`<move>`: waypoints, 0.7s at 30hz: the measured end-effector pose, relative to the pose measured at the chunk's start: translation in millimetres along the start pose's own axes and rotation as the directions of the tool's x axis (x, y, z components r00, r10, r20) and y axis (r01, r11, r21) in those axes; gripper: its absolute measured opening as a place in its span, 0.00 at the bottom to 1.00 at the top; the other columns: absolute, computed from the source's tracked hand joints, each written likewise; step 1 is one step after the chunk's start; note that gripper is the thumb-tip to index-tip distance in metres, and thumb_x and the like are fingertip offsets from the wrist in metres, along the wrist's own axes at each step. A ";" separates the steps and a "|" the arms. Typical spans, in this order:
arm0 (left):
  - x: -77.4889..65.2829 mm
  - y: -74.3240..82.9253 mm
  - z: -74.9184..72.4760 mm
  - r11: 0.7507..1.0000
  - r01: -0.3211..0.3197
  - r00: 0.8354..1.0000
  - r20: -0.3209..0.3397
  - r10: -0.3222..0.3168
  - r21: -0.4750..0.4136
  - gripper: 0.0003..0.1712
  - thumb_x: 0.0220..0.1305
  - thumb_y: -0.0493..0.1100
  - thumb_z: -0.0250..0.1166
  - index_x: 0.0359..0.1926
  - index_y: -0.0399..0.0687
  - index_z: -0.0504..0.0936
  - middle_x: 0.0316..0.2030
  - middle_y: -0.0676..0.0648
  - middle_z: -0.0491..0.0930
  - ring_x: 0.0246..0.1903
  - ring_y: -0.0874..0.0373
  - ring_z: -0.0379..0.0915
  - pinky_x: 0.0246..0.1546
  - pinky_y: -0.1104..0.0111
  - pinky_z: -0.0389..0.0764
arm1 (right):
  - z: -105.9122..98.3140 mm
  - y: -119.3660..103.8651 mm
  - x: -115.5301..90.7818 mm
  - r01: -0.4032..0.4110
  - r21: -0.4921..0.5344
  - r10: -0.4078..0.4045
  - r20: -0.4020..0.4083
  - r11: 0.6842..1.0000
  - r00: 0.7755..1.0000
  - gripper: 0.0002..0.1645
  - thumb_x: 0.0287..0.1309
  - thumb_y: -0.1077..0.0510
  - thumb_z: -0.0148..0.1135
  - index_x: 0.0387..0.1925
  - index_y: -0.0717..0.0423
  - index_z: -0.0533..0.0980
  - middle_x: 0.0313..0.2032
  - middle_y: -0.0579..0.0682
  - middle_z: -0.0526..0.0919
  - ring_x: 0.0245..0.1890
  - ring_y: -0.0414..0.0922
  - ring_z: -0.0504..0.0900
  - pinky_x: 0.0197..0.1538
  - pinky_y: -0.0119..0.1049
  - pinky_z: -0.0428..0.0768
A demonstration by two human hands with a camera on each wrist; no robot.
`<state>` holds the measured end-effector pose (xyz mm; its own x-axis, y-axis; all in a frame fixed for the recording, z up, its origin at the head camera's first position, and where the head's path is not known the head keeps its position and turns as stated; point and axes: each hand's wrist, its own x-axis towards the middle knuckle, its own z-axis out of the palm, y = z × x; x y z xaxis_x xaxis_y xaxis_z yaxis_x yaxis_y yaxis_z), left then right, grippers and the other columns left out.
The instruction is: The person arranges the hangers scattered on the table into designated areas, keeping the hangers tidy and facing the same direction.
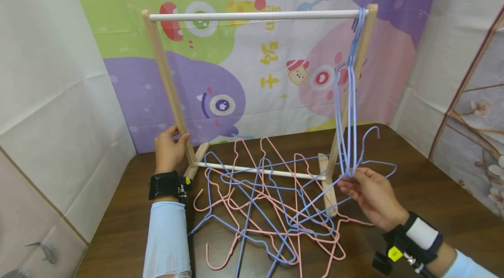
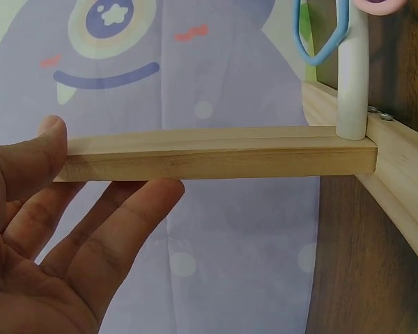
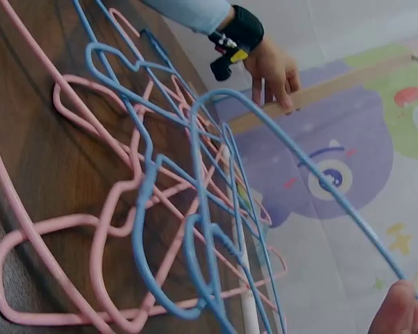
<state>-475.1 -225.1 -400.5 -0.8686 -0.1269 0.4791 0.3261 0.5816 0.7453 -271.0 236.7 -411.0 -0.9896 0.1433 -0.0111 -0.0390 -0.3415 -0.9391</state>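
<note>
Left upright [image 1: 168, 81] of the clothes rack [image 1: 368, 28] was pinched by the left hand [image 1: 171, 149], thumb opposed to fingers — presumably as a brace against tipping. Blue hangers [image 1: 351, 57] were hung bunched at the right end of the white top rail [image 1: 256, 15]; a bottom bar was pinched by the right hand [image 1: 372, 195], likely for control. Tangled pink and blue hangers [image 3: 148, 184] were strewn below, nearer, across the tabletop [image 1: 118, 234].

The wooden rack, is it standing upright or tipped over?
Upright. The rack stands with its feet on the table and its white top bar above; the left hand grips a wooden post.
</note>
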 end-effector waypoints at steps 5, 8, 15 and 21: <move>0.3 -0.7 0.3 1.000 0.006 1.000 0.002 -0.006 0.005 0.21 0.72 0.39 0.66 0.62 0.37 0.81 0.57 0.34 0.82 0.48 0.35 0.84 0.43 0.48 0.87 | 9.8 3.1 -7.9 0.026 0.045 -0.027 0.031 0.999 0.999 0.11 0.79 0.61 0.49 0.36 0.56 0.74 0.32 0.50 0.86 0.35 0.42 0.89 0.43 0.32 0.87; 1.1 -1.1 0.7 1.000 0.005 1.000 0.001 -0.005 0.010 0.21 0.72 0.39 0.66 0.62 0.38 0.81 0.57 0.34 0.82 0.48 0.36 0.84 0.44 0.48 0.87 | 17.1 3.2 -12.6 0.032 0.054 -0.035 0.047 0.998 0.998 0.10 0.77 0.62 0.52 0.36 0.58 0.76 0.32 0.50 0.86 0.35 0.43 0.89 0.43 0.33 0.87; 1.2 -0.2 0.6 1.000 -0.003 1.000 -0.010 0.004 0.012 0.20 0.71 0.39 0.67 0.61 0.37 0.82 0.56 0.33 0.82 0.47 0.36 0.85 0.42 0.48 0.87 | 33.9 -1.9 -20.0 0.034 0.069 -0.039 0.082 0.997 0.996 0.09 0.78 0.62 0.52 0.39 0.59 0.76 0.34 0.50 0.86 0.37 0.43 0.89 0.44 0.33 0.87; 1.1 -0.8 0.6 1.000 -0.006 1.000 -0.007 0.006 0.009 0.19 0.71 0.39 0.66 0.60 0.37 0.82 0.56 0.33 0.82 0.46 0.36 0.85 0.41 0.48 0.87 | 49.2 -1.9 -24.5 -0.014 0.049 0.011 0.068 0.999 0.998 0.08 0.77 0.61 0.55 0.38 0.58 0.74 0.32 0.50 0.86 0.35 0.42 0.89 0.43 0.33 0.87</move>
<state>-476.5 -225.3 -400.8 -0.8638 -0.1293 0.4871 0.3280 0.5895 0.7382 -253.4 188.1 -392.0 -0.9971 0.0758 0.0022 -0.0316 -0.3888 -0.9208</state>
